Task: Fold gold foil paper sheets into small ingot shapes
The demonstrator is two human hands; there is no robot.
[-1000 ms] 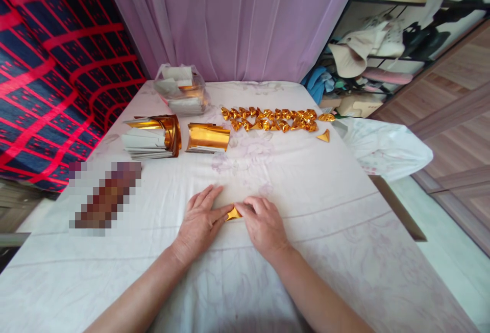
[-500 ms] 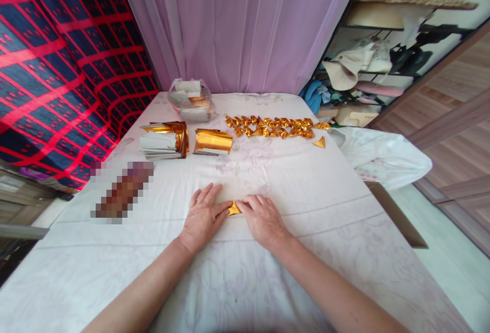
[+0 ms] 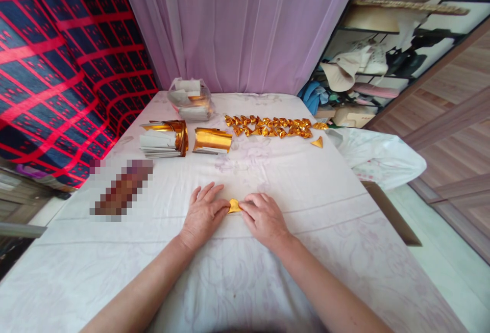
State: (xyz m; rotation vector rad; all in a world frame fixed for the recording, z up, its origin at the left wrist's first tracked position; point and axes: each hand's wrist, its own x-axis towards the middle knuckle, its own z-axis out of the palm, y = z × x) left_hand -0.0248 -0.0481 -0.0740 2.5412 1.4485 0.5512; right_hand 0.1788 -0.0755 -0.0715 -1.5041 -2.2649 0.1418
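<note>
A small folded piece of gold foil paper [image 3: 234, 205] lies low over the tablecloth, gripped at both ends. My left hand [image 3: 203, 214] pinches its left end between thumb and index finger, while the other fingers spread over the cloth. At its right end, my right hand [image 3: 265, 218] pinches it with thumb and forefinger, the remaining fingers curled. The piece's middle shows between my thumbs and bulges upward with a rounded top edge. Its ends are hidden under my fingers.
Beyond my hands sit a gold paper stack [image 3: 213, 141], a larger grey-and-gold stack [image 3: 164, 139] and a clear bag of paper [image 3: 190, 99]. Folded gold pieces [image 3: 270, 126] form rows at the back right, with one loose piece [image 3: 317, 142] nearby. A blurred-out item [image 3: 124, 187] lies left.
The visible middle of the gold foil piece has gone from a pointed, star-like outline to a rounded one. Both hands stay in nearly the same place, still pinching its ends.
</note>
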